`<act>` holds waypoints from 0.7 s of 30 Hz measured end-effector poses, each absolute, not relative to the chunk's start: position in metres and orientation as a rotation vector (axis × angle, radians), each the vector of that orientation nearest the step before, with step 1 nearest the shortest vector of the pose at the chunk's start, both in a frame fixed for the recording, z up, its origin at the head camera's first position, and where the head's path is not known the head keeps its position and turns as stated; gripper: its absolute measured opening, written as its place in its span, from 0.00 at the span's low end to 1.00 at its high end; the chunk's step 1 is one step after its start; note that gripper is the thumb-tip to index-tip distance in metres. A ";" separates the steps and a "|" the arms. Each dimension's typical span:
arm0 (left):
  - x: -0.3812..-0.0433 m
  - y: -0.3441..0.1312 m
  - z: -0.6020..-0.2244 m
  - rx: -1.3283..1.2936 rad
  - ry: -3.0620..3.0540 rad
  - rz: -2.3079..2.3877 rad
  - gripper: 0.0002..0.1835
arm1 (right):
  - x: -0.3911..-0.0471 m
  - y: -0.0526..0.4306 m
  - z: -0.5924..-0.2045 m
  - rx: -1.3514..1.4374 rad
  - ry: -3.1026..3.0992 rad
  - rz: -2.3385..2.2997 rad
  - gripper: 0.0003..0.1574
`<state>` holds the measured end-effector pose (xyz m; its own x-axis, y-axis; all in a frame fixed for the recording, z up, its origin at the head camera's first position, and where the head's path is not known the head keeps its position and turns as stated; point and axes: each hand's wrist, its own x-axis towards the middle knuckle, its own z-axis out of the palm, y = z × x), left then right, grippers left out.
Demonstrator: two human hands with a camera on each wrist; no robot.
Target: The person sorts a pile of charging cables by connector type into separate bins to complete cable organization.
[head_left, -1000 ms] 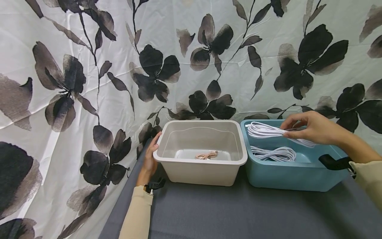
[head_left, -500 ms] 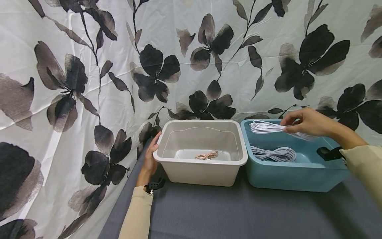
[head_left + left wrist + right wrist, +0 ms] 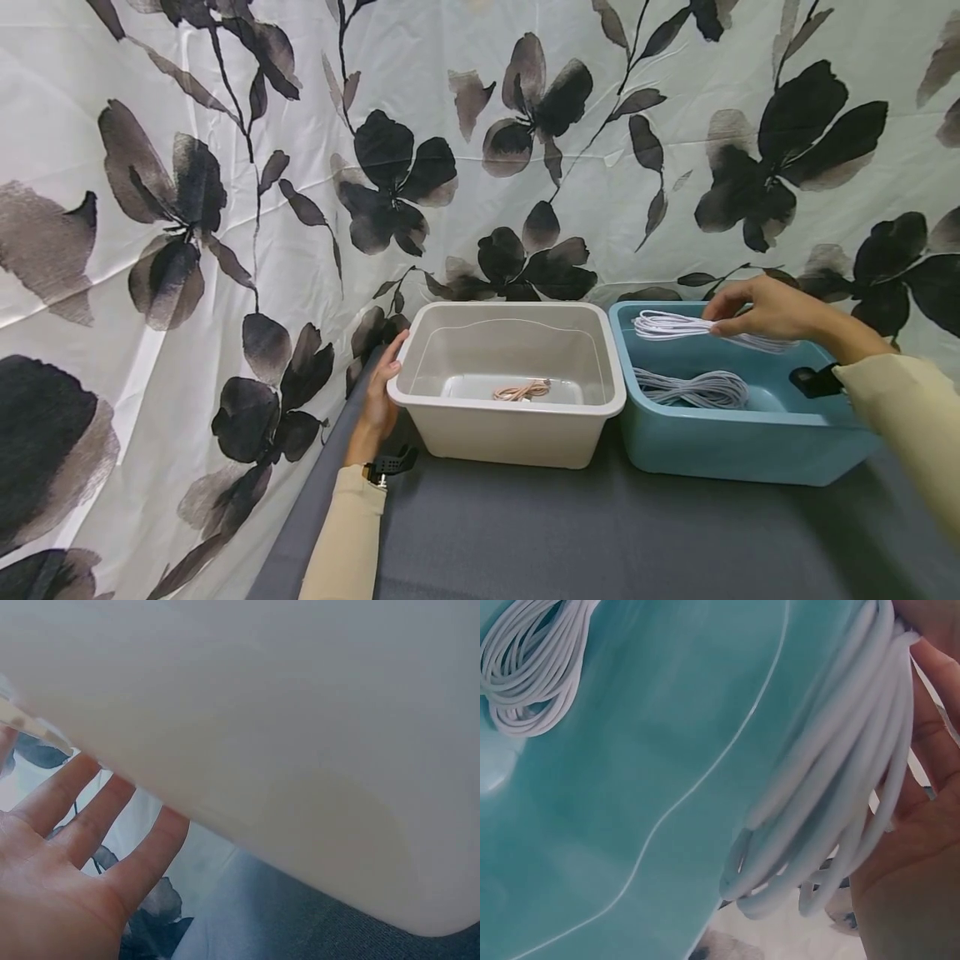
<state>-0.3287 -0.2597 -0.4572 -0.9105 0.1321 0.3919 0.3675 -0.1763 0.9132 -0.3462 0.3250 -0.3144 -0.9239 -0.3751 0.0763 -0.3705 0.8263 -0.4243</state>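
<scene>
My right hand (image 3: 772, 310) pinches a coiled white cable (image 3: 669, 326) over the back of the blue bin (image 3: 742, 450). In the right wrist view the loops of this held cable (image 3: 832, 772) hang beside the fingers. A second coiled white cable (image 3: 693, 388) lies in the blue bin. On the left, my left hand (image 3: 378, 400) rests against the side of the beige bin (image 3: 506, 433), fingertips right at its rim. Its fingers (image 3: 154, 851) look extended in the left wrist view. Inside the beige bin lies a small coiled peach-coloured cable (image 3: 521, 390).
Both bins stand side by side on a grey cloth surface (image 3: 570, 533). A white curtain (image 3: 300, 125) with dark flowers hangs close behind them and down the left side. Dark straps (image 3: 393, 462) circle the wrists.
My right hand has lifted the white cable slightly, and its forearm has swung up and left. The left hand keeps its place on the beige bin. The head view has shifted slightly.
</scene>
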 end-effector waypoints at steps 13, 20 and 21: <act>-0.327 -0.261 -0.457 -0.584 -1.907 -2.210 0.36 | -0.357 0.324 -0.330 -0.563 2.969 -0.715 0.12; -0.327 -0.260 -0.458 -0.587 -1.902 -2.223 0.36 | -0.356 0.324 -0.324 -0.507 2.994 -0.751 0.14; -0.327 -0.260 -0.458 -0.589 -1.899 -2.225 0.36 | -0.354 0.324 -0.323 -0.505 2.995 -0.757 0.15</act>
